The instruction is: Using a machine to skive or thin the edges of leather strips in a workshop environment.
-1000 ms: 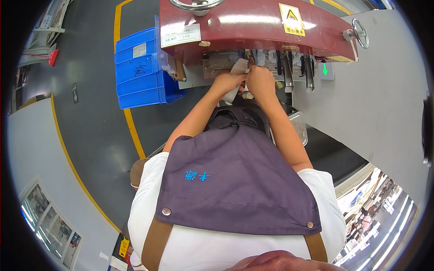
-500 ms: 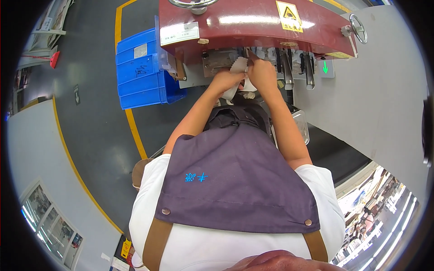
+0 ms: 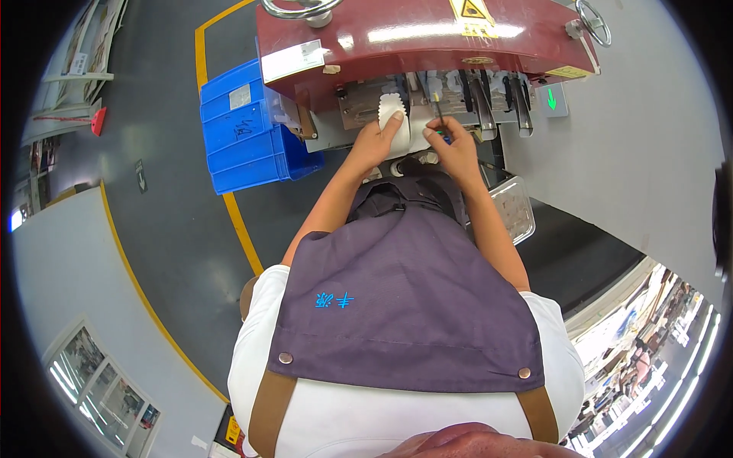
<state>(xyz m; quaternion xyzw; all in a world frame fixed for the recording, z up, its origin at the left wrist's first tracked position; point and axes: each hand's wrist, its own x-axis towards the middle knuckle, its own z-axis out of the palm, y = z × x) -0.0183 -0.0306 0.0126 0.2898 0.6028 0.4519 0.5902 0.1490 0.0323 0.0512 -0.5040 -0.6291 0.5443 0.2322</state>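
Observation:
At the front of a dark red machine (image 3: 427, 46), my left hand (image 3: 369, 146) pinches a white flexible piece (image 3: 393, 126) with a scalloped edge, the thumb lying on top of it. The piece bends down and its lower part spreads as a white flap (image 3: 418, 131) between my hands. To the right, my right hand (image 3: 458, 153) is closed, thumb against fingers, on a thin dark stick-like tool (image 3: 440, 109) with a yellowish tip, which points toward the machine. What kind of tool it is cannot be made out.
A blue plastic bin (image 3: 244, 130) stands left of the machine. Metal guide arms (image 3: 482, 111) jut out right of my hands. A handwheel (image 3: 594, 23) sits at the machine's right end. A clear tray (image 3: 513, 210) lies by my right forearm.
My hands have moved apart. The left has turned the scalloped piece more upright and into view; the right has drawn back from the machine, and the thin tool now shows in it.

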